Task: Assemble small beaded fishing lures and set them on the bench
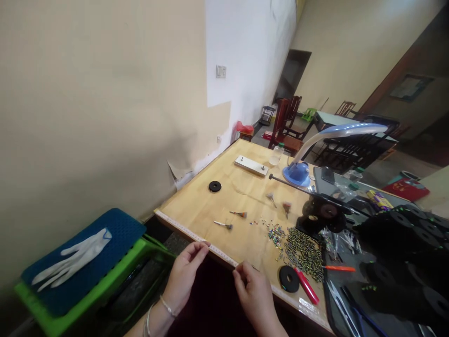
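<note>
Measuring tape (217, 250), one strip, edges the tabletop (224, 206) beside my two hands. Left hand (185, 274) and right hand (255, 291) both pinch closed, on what I cannot tell.

A thin dark needle (256, 268), pinched in the right hand (254, 292), points rightward just above the white measuring tape (182, 229).

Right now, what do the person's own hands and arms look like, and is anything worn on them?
Both the left hand and the right hand are bare, with no gloves and no sleeves in view. The left wrist carries two thin silvery bangles.
</note>
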{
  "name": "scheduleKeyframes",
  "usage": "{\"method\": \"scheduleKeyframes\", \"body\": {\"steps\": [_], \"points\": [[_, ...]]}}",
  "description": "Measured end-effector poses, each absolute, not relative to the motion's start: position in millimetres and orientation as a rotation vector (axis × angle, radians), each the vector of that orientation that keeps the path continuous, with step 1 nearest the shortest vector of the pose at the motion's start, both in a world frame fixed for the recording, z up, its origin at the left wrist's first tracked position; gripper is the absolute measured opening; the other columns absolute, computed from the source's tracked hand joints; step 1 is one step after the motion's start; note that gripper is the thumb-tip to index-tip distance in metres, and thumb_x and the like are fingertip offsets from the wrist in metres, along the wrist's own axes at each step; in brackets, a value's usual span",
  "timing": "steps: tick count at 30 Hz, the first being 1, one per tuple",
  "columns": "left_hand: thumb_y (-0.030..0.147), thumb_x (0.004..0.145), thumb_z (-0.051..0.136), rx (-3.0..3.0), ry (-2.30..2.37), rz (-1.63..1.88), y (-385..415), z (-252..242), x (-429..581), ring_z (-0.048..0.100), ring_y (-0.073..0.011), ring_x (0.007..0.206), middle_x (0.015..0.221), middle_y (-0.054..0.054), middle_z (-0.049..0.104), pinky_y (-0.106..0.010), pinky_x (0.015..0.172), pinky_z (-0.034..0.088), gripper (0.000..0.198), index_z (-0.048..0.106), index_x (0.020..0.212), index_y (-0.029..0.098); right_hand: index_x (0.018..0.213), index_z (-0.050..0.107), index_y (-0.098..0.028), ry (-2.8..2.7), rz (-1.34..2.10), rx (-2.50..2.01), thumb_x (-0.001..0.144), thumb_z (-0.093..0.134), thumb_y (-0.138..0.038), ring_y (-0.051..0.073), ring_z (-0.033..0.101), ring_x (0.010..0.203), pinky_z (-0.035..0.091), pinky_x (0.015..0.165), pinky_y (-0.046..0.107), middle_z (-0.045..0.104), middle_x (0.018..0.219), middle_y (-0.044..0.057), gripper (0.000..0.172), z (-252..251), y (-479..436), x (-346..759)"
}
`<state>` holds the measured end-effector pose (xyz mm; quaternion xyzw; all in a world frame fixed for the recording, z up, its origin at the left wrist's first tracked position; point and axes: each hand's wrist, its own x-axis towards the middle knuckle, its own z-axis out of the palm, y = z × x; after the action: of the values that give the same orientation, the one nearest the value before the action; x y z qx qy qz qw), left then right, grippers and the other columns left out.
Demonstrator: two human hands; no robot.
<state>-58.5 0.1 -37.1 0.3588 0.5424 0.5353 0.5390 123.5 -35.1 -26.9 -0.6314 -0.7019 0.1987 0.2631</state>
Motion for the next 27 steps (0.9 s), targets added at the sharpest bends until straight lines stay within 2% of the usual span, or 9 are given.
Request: {"method": "scheduleKeyframes", "body": {"steps": [6, 11, 14, 18, 27], "points": [[0.024, 0.083, 0.060, 1.691, 1.288, 1.246, -16, -36, -69, 0.065, -0.0207, 0.084, 0.087, -0.006, 0.072, -0.030, 0.078, 0.051, 0.010, 0.066, 0.077, 0.020, 0.074, 0.059, -0.020, -2.104, 0.331, -1.756, 0.089, 0.045, -0.021, 0.016, 0.063, 0.049, 0.029, 0.048, 0.024, 0.066, 0.054, 0.000, 0.021, -32, -25, 128], [0.014, 0.087, 0.053, 2.284, 1.103, 1.028, -29, -41, -59, 0.063, -0.0231, 0.095, 0.105, -0.009, 0.072, -0.037, 0.084, 0.050, 0.020, 0.066, 0.099, 0.022, 0.075, 0.059, -0.021, -2.219, 0.314, -1.785, 0.090, 0.048, -0.019, 0.017, 0.067, 0.053, 0.027, 0.048, 0.025, 0.070, 0.058, 0.000, 0.018, -29, -22, 129], [0.013, 0.088, 0.050, 2.416, 1.089, 0.887, -30, -45, -56, 0.060, -0.0244, 0.102, 0.117, -0.010, 0.069, -0.041, 0.087, 0.048, 0.027, 0.063, 0.110, 0.022, 0.076, 0.060, -0.021, -2.258, 0.309, -1.823, 0.090, 0.050, -0.019, 0.018, 0.068, 0.055, 0.025, 0.049, 0.026, 0.072, 0.061, 0.001, 0.018, -27, -22, 130], [0.012, 0.089, 0.048, 2.490, 1.086, 0.778, -28, -44, -55, 0.056, -0.0253, 0.107, 0.126, -0.010, 0.064, -0.042, 0.089, 0.046, 0.029, 0.061, 0.113, 0.020, 0.078, 0.061, -0.020, -2.268, 0.344, -1.840, 0.090, 0.050, -0.019, 0.019, 0.069, 0.057, 0.025, 0.049, 0.026, 0.072, 0.063, 0.002, 0.017, -26, -20, 131], [0.010, 0.087, 0.049, 2.507, 1.144, 0.686, -27, -41, -55, 0.053, -0.0264, 0.111, 0.130, -0.008, 0.061, -0.043, 0.091, 0.043, 0.033, 0.060, 0.116, 0.021, 0.079, 0.062, -0.021, -2.283, 0.374, -1.866, 0.090, 0.050, -0.018, 0.018, 0.068, 0.059, 0.027, 0.050, 0.025, 0.073, 0.066, 0.002, 0.017, -21, -18, 131]]}}
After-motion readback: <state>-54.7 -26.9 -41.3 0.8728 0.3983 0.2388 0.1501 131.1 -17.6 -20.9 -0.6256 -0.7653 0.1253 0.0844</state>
